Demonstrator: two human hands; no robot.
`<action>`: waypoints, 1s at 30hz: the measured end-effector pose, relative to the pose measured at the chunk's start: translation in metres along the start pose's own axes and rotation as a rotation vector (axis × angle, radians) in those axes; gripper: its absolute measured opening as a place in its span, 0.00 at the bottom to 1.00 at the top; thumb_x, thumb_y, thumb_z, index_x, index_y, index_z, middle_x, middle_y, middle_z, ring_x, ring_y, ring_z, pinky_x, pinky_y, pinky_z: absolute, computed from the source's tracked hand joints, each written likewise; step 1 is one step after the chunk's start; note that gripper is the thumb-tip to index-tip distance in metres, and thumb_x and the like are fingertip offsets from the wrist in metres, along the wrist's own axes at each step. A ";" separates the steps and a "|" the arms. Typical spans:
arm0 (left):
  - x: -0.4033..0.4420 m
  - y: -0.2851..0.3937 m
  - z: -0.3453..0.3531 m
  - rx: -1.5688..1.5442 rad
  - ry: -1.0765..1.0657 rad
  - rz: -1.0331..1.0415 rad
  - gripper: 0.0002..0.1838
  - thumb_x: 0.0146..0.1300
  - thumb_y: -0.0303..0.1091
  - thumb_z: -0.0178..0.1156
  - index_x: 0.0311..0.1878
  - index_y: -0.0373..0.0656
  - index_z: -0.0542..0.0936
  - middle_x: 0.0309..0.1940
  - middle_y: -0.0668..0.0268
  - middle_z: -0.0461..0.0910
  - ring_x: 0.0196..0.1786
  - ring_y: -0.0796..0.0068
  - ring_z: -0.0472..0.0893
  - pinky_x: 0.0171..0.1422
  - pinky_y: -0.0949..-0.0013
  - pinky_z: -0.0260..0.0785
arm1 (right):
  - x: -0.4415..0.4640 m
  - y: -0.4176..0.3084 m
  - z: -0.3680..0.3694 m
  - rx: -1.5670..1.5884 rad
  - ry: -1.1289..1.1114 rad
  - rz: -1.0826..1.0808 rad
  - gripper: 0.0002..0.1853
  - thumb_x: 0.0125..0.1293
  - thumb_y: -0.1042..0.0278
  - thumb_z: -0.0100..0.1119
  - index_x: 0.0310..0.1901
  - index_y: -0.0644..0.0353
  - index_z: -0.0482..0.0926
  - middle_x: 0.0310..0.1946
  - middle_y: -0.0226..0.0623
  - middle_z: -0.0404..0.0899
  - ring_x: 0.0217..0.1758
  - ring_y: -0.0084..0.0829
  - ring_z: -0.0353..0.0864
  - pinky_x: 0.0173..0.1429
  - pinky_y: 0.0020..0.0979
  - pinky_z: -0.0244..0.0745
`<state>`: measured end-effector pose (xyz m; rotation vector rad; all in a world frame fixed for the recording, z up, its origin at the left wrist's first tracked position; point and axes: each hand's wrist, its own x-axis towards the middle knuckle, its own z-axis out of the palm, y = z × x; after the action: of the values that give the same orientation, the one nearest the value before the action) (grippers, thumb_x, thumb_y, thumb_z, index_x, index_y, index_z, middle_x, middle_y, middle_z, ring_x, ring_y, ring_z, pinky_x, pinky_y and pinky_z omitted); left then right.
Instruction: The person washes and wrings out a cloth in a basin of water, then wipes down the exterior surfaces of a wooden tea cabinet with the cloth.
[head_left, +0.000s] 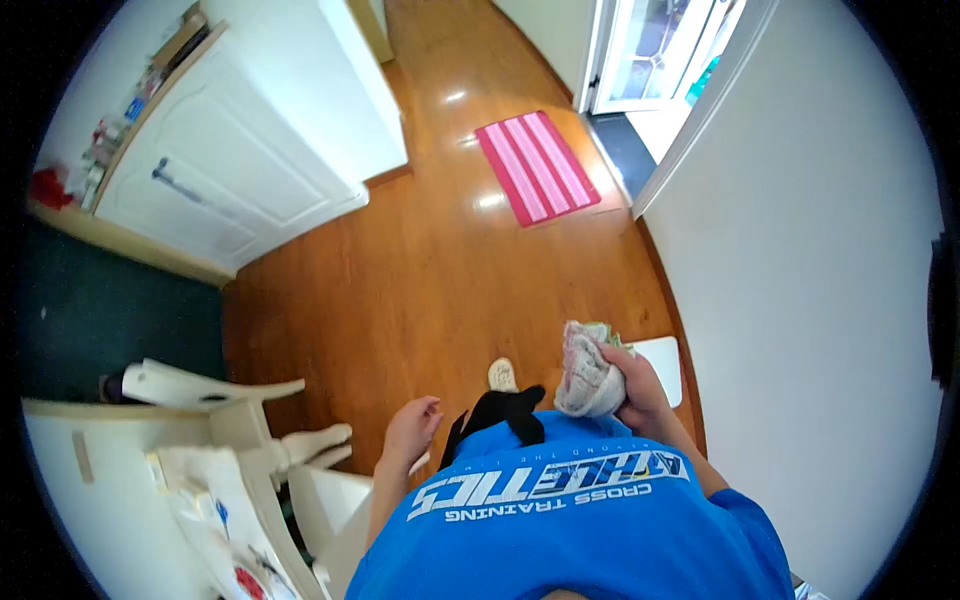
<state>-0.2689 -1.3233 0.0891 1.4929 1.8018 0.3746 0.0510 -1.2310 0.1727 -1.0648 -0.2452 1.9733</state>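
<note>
A bunched, greyish-white cloth (590,375) with pinkish and green edges is gripped in my right hand (643,386), held in front of my waist. Its lower folds hang close to my blue shirt. My left hand (410,430) hangs at my other side, loosely curled, and I see nothing in it. Between the hands, a black strip of fabric (510,408) shows below the shirt, and one pale shoe (502,375) pokes out on the wooden floor.
A pink striped mat (538,168) lies ahead before an open doorway (640,120). White cabinets (230,160) stand at the left, with a white chair (290,450) and a cluttered table (215,510) nearer. A white wall (810,250) runs along my right, above a white flat object (660,370).
</note>
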 end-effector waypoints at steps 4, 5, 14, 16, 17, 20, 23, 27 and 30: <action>0.129 0.056 -0.061 0.098 0.033 0.238 0.13 0.55 0.31 0.58 0.43 0.39 0.75 0.36 0.56 0.78 0.40 0.60 0.78 0.44 0.65 0.70 | 0.047 -0.057 0.007 0.045 0.102 -0.058 0.17 0.60 0.69 0.54 0.49 0.70 0.69 0.41 0.46 0.77 0.41 0.37 0.80 0.46 0.37 0.77; 0.162 0.074 -0.070 0.133 0.027 0.331 0.13 0.54 0.30 0.58 0.43 0.39 0.75 0.37 0.56 0.78 0.40 0.59 0.77 0.44 0.64 0.70 | 0.058 -0.070 0.008 0.068 0.139 -0.125 0.17 0.60 0.70 0.54 0.49 0.70 0.69 0.41 0.46 0.77 0.41 0.37 0.80 0.46 0.37 0.77; 0.380 0.192 -0.031 0.063 -0.150 0.589 0.13 0.54 0.31 0.58 0.43 0.39 0.75 0.37 0.55 0.77 0.42 0.58 0.77 0.46 0.63 0.69 | 0.188 -0.170 -0.055 0.139 0.334 -0.235 0.16 0.62 0.67 0.50 0.49 0.68 0.70 0.40 0.43 0.78 0.42 0.34 0.80 0.46 0.36 0.77; 0.416 0.183 -0.011 0.008 -0.266 0.414 0.13 0.55 0.34 0.58 0.43 0.39 0.75 0.35 0.55 0.78 0.40 0.58 0.77 0.44 0.63 0.70 | 0.215 -0.223 -0.041 0.264 0.249 -0.291 0.16 0.62 0.67 0.50 0.49 0.68 0.71 0.40 0.42 0.78 0.41 0.34 0.80 0.46 0.36 0.76; 0.425 0.171 -0.005 -0.012 -0.339 0.312 0.14 0.55 0.35 0.58 0.43 0.38 0.75 0.34 0.55 0.78 0.39 0.57 0.78 0.43 0.63 0.70 | 0.228 -0.241 -0.042 0.309 0.237 -0.305 0.16 0.62 0.68 0.49 0.49 0.68 0.70 0.40 0.43 0.77 0.40 0.35 0.80 0.46 0.36 0.76; 0.466 0.066 -0.001 0.064 -0.440 0.115 0.14 0.55 0.38 0.60 0.39 0.37 0.76 0.31 0.55 0.78 0.34 0.60 0.78 0.38 0.63 0.70 | 0.270 -0.310 -0.024 0.330 0.229 -0.330 0.15 0.62 0.69 0.49 0.48 0.67 0.70 0.39 0.42 0.77 0.39 0.35 0.80 0.44 0.35 0.77; 0.481 0.050 -0.049 0.160 -0.443 -0.361 0.13 0.55 0.38 0.60 0.37 0.38 0.77 0.31 0.59 0.79 0.31 0.68 0.78 0.36 0.66 0.70 | 0.304 -0.366 -0.016 0.194 0.250 -0.473 0.16 0.59 0.69 0.54 0.47 0.67 0.71 0.37 0.40 0.77 0.39 0.32 0.80 0.43 0.33 0.77; 0.526 -0.003 -0.063 0.089 -0.384 -0.513 0.13 0.55 0.38 0.60 0.37 0.38 0.77 0.31 0.60 0.79 0.31 0.70 0.78 0.35 0.67 0.70 | 0.357 -0.426 -0.009 0.150 0.315 -0.482 0.16 0.59 0.69 0.55 0.46 0.69 0.71 0.38 0.41 0.77 0.39 0.32 0.80 0.43 0.32 0.77; 0.577 -0.012 -0.052 0.035 -0.394 -0.513 0.13 0.55 0.38 0.60 0.37 0.38 0.77 0.31 0.60 0.79 0.31 0.71 0.77 0.35 0.68 0.70 | 0.386 -0.439 -0.008 0.194 0.379 -0.479 0.16 0.58 0.70 0.56 0.46 0.70 0.71 0.38 0.43 0.77 0.39 0.33 0.80 0.43 0.34 0.77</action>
<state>-0.3345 -0.7767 -0.0910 0.9841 1.7847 -0.1949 0.2142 -0.6697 0.1684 -1.1079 -0.0872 1.3152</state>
